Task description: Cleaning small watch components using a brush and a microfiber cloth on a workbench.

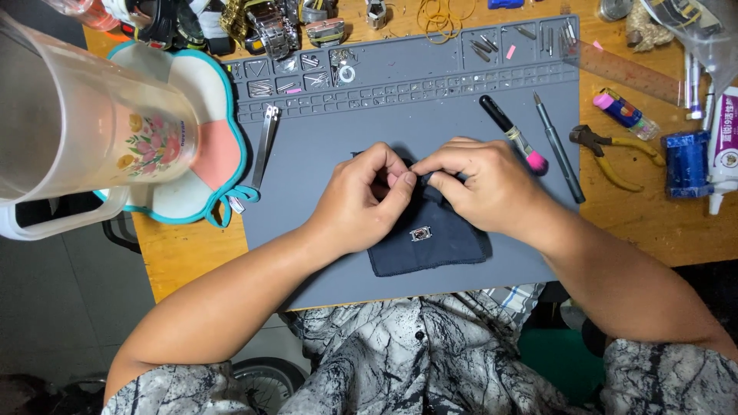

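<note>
Both hands (369, 201) (477, 184) pinched over cloth (446, 244)

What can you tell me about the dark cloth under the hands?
The dark cloth is a small navy square of soft fabric, lying flat on the grey work mat. A tiny square metal part sits on it. The left hand and right hand rest over its upper edge, fingertips pinched together, hiding that part.

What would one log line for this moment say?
left hand: pinching, fingertips meet right | right hand: pinching, held item hidden | dark blue cloth: under hands | small square metal part: on cloth, untouched
</note>
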